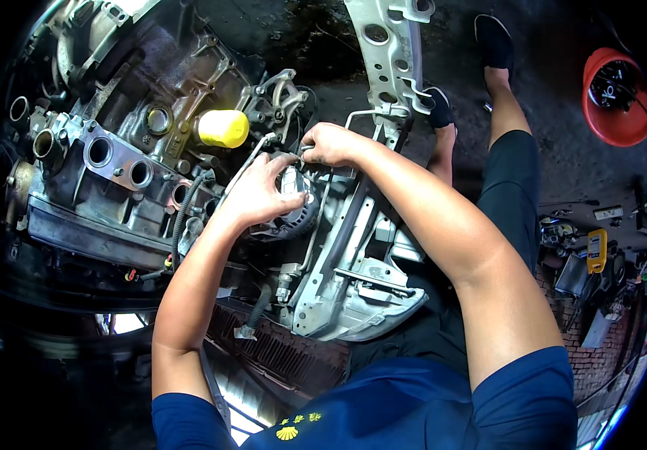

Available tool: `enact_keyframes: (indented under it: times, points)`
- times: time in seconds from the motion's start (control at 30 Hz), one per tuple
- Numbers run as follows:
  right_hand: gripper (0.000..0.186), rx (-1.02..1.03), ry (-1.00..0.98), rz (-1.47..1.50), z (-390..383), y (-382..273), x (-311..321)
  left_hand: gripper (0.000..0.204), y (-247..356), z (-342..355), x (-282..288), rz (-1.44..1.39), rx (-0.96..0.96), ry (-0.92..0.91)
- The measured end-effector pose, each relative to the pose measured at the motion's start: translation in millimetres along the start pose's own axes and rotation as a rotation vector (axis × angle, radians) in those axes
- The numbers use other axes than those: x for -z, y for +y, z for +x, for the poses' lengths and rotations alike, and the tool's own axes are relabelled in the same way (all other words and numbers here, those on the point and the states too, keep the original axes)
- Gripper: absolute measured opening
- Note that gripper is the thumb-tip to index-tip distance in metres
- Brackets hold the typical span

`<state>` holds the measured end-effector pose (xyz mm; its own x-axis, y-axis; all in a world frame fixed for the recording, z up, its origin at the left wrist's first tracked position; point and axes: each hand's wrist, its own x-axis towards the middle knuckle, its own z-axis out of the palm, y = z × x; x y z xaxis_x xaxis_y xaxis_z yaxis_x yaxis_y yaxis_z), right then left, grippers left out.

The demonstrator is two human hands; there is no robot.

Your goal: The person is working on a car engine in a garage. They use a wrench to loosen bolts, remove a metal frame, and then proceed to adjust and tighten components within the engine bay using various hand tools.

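Alternator [302, 216] sits near the middle of the view, between the engine [181, 82] on the left and the pale metal frame [312, 304] on the right, with slots showing along its rounded near side. The left hand [263, 187] lies right over it, half open, thumb and fingers spread in an arch so that the silvery casing shows in the gap between them; the forefinger stretches away from the body, toward the far edge. The right hand [328, 145] comes across from the other side, fingers curled in and tips drawn together just beyond that far edge; something small and dark seems to be between them, but I cannot tell what it is or how firmly it is held. The fingertips of both nearly meet there, so the left is nearer the alternator's body and the right nearer its far edge. The alternator's long axis cannot be made out, as the left hand covers much of it. A thin metal tube [244, 171] slants past the outer side of the left hand, rising toward the right, and a yellow filter [223, 128] sticks out from the engine just beyond the tube. A black ribbed hose [179, 217] hangs nearer the engine's lower side.
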<state>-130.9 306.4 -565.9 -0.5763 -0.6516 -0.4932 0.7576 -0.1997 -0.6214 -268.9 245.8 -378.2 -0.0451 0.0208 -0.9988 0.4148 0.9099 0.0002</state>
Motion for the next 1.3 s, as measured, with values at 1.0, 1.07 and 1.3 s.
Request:
enact_keyframes:
  times: [1.0, 1.07, 1.3]
  points:
    - [0.027, 0.017, 0.004, -0.416, -22.0, -1.6, 42.4, 0.076, 11.8, 14.9, 10.7, 0.116, 0.011, -0.116]
    - [0.029, 0.095, 0.041, -0.31, -11.9, 0.0, 32.6, 0.075, 19.4, 12.1, 16.7, 0.078, 0.056, -0.146]
    - [0.04, 0.105, -0.334, -0.366, 43.8, 21.1, -3.1, 0.08, 23.5, 14.7, 19.8, 0.091, 0.103, -0.2]
